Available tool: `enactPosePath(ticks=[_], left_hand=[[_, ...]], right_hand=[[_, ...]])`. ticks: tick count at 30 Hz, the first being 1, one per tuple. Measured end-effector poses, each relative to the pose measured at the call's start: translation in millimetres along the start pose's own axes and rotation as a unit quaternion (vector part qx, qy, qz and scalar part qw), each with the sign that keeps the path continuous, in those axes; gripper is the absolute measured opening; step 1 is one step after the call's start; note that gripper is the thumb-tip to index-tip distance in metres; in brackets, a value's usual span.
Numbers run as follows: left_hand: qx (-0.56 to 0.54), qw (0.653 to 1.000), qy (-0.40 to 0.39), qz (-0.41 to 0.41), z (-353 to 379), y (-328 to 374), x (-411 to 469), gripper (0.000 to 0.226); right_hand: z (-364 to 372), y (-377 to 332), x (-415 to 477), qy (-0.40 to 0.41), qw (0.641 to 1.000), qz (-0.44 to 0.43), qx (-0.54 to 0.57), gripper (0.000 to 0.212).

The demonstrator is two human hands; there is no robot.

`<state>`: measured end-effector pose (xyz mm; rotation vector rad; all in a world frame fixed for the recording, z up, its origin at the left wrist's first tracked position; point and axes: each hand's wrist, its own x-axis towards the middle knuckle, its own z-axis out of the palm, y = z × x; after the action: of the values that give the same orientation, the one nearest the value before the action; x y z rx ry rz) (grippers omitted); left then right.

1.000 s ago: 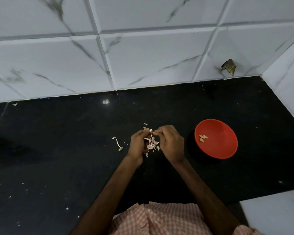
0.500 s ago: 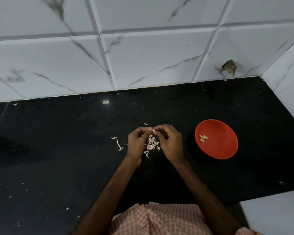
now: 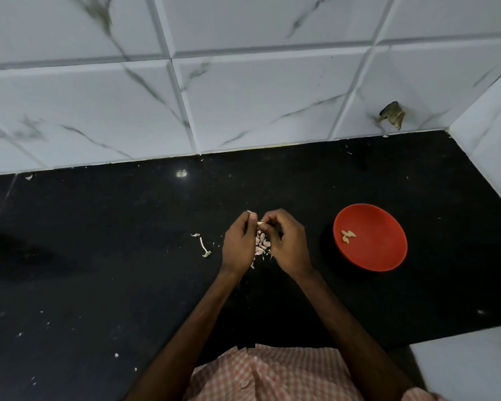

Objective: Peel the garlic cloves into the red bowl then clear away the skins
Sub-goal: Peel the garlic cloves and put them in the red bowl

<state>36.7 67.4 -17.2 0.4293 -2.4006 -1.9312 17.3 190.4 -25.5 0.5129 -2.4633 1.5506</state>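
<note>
While both hands meet above the middle of the glossy black stone countertop [image 3: 99,256], the left hand [image 3: 239,244] and the right hand [image 3: 287,244] have their fingers curled inward and their fingertips brought together around one small pale garlic clove [image 3: 260,224]. It is pinched between the left thumb and the right fingers, and only its whitish end shows between them. Directly beneath the hands, in the narrow gap between the two palms, lies a small heap of pinkish-white garlic pieces [image 3: 261,244] resting on the countertop; whether these are whole cloves or loose skins cannot be told at this size. To the right of the hands, apart from them, sits the shallow round red bowl [image 3: 382,256], and a few peeled cloves [image 3: 347,236], pale yellow, lie together on its left inner side. To the left of the left hand a thin, dry, whitish stalk [image 3: 204,246] lies on the counter with a flake just beside it, and tiny white specks are scattered across the dark surface. Behind the counter rise large white wall tiles [image 3: 243,96] with grey marble veining, and a brownish crumpled scrap [image 3: 392,114] clings to them near the right corner. At the bottom edge, between the forearms, a pink-and-white checked shirt [image 3: 272,374] shows.
</note>
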Motion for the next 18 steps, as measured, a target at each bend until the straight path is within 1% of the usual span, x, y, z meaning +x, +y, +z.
enactPosePath(ticks=[2,4,7,9,11,14,16,18], left_hand=[[0.022,1.000,-0.010,0.013,-0.1,1.4,0.4,0.037],[0.013,1.000,-0.017,0.012,-0.6,2.0,2.3,0.039],[-0.084,0.996,-0.028,-0.005,-0.5,2.9,3.2,0.045],[-0.148,0.988,-0.030,-0.035,0.1,6.2,0.0,0.040],[-0.164,0.985,-0.037,-0.042,0.1,6.5,-1.1,0.039],[-0.125,0.990,-0.060,0.003,-1.7,2.9,-0.6,0.039],[-0.054,0.996,-0.065,0.041,-4.1,-1.7,-0.1,0.038],[0.011,0.994,-0.073,0.075,-7.8,-3.0,0.3,0.031]], right_hand=[[-1.6,-1.4,0.8,0.007,1.000,0.003,0.000,0.003],[-2.8,-2.0,0.8,0.004,1.000,0.002,0.004,0.004],[-4.8,-2.6,1.8,-0.029,0.999,-0.004,0.015,0.005],[-6.3,-3.6,2.8,-0.057,0.998,-0.008,0.000,0.004],[-7.5,-4.7,3.5,-0.072,0.997,-0.012,-0.025,0.003],[-8.7,-7.1,4.1,-0.069,0.997,0.002,-0.027,0.003],[-8.3,-6.5,3.2,-0.064,0.997,0.024,-0.018,0.006],[-7.9,-5.6,1.9,-0.061,0.997,0.043,-0.023,0.010]])
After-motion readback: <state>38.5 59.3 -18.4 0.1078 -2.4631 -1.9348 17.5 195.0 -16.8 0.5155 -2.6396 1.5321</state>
